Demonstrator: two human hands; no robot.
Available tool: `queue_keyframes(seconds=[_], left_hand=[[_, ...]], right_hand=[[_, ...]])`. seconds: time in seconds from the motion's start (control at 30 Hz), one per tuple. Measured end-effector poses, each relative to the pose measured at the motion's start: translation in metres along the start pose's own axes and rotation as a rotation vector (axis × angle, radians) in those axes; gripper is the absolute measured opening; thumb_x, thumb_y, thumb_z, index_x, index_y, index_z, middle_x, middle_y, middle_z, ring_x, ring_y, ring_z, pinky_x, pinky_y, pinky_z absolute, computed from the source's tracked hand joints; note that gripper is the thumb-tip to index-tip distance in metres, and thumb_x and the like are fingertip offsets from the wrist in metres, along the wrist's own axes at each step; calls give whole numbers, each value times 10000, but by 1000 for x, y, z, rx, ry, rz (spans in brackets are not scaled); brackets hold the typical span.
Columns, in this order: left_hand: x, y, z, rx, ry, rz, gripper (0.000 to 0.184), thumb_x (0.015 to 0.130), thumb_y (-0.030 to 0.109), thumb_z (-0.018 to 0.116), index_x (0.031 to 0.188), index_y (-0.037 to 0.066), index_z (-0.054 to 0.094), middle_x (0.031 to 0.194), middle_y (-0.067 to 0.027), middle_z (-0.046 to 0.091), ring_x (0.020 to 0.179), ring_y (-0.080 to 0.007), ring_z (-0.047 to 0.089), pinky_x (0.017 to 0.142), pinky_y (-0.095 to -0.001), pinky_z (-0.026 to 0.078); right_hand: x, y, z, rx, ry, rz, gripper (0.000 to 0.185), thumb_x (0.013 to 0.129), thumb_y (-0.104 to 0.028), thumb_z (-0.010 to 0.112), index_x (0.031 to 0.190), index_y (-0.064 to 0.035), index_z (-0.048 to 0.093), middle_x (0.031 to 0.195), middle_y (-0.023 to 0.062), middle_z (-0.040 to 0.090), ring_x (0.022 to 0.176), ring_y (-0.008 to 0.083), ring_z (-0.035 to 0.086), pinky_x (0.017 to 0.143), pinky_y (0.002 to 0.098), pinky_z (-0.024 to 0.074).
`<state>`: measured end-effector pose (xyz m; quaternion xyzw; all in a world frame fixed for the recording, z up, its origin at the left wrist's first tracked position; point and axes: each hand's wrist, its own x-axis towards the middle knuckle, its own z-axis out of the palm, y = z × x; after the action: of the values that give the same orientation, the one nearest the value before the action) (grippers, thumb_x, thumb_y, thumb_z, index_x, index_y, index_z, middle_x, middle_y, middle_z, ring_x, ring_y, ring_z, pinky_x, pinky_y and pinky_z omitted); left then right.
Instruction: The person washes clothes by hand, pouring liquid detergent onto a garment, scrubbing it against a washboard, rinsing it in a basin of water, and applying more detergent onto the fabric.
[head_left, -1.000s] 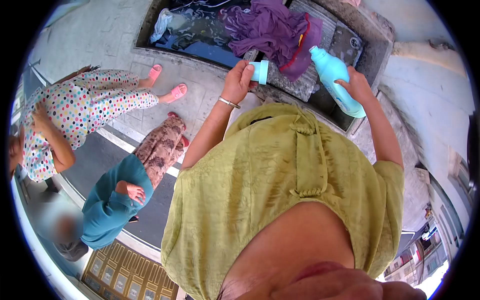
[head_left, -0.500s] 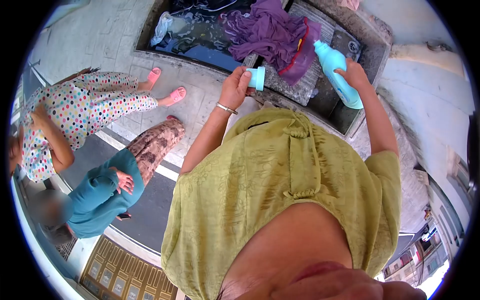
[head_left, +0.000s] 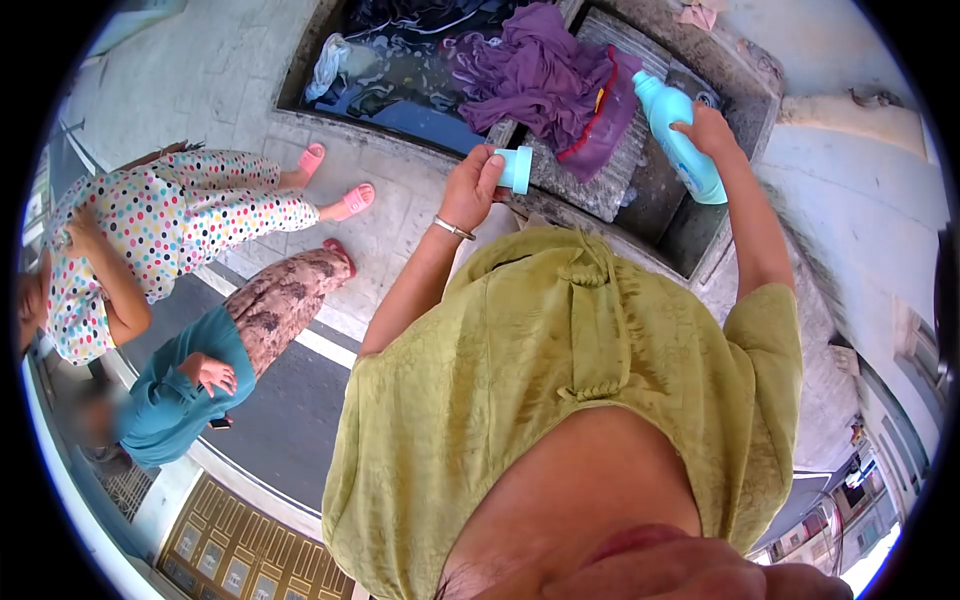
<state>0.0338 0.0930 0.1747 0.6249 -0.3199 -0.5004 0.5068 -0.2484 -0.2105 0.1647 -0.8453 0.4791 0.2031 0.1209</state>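
Through the head camera I am seeing the left hand [head_left: 470,190] holding a light blue cap [head_left: 516,170] between thumb and fingers, just above the frame's centre. The right hand [head_left: 708,132] is wrapping around the body of a light blue bottle [head_left: 668,125] at the upper right, its neck pointing toward the upper left and its base toward the lower right. I am finding the label too small to read. Cap and bottle are staying apart, with part of a purple cloth [head_left: 535,80] showing between them.

The cloth is lying bunched across a ribbed slab [head_left: 600,190] and reaching left over dark water [head_left: 415,120] in a stone basin [head_left: 395,142]. At the left of the frame, a person in dotted clothes [head_left: 110,235] and another in a teal top [head_left: 190,390] are standing nearby.
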Motion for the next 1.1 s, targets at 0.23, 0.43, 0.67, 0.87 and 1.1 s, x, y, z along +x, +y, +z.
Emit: queue_keyframes(seconds=[0.23, 0.43, 0.67, 0.87, 1.1], left_hand=[[-3, 4, 1, 25, 20, 14, 343, 939, 325, 453, 1013, -1, 531, 740, -32, 583, 578, -76, 558, 516, -212, 473], [-3, -4, -4, -5, -5, -20, 353, 941, 326, 444, 1023, -7, 525, 747, -38, 585, 585, -76, 559, 513, -211, 472], [-3, 0, -1, -13, 32, 11, 354, 939, 331, 440, 1020, -3, 525, 734, -37, 583, 559, -81, 558, 501, -213, 471], [-1, 1, 2, -12, 4, 1, 348, 935, 327, 454, 1021, -2, 525, 721, -44, 578, 541, -92, 560, 497, -219, 468], [7, 0, 6, 18, -30, 16, 320, 933, 303, 465, 1026, 2, 521, 708, -38, 571, 522, -87, 546, 477, -219, 440]], right_hand=[[17, 8, 8, -2, 18, 2, 590, 736, -438, 678, 1068, 26, 528, 1090, 252, 564, 1017, 376, 552, 871, 441, 447], [5, 2, -2, 65, 35, 38, 599, 735, -442, 677, 1061, 37, 527, 1075, 251, 572, 1011, 379, 553, 863, 442, 444], [-35, -2, 11, 84, 22, -100, 527, 731, -391, 696, 965, 45, 514, 937, 285, 595, 916, 422, 574, 809, 463, 452], [-67, -7, 19, 151, -4, -65, 547, 728, -384, 699, 1008, 46, 510, 955, 281, 594, 929, 415, 573, 813, 462, 451], [-79, 4, 36, 192, 62, -67, 561, 731, -390, 701, 1018, 50, 503, 910, 284, 597, 881, 428, 582, 755, 463, 470]])
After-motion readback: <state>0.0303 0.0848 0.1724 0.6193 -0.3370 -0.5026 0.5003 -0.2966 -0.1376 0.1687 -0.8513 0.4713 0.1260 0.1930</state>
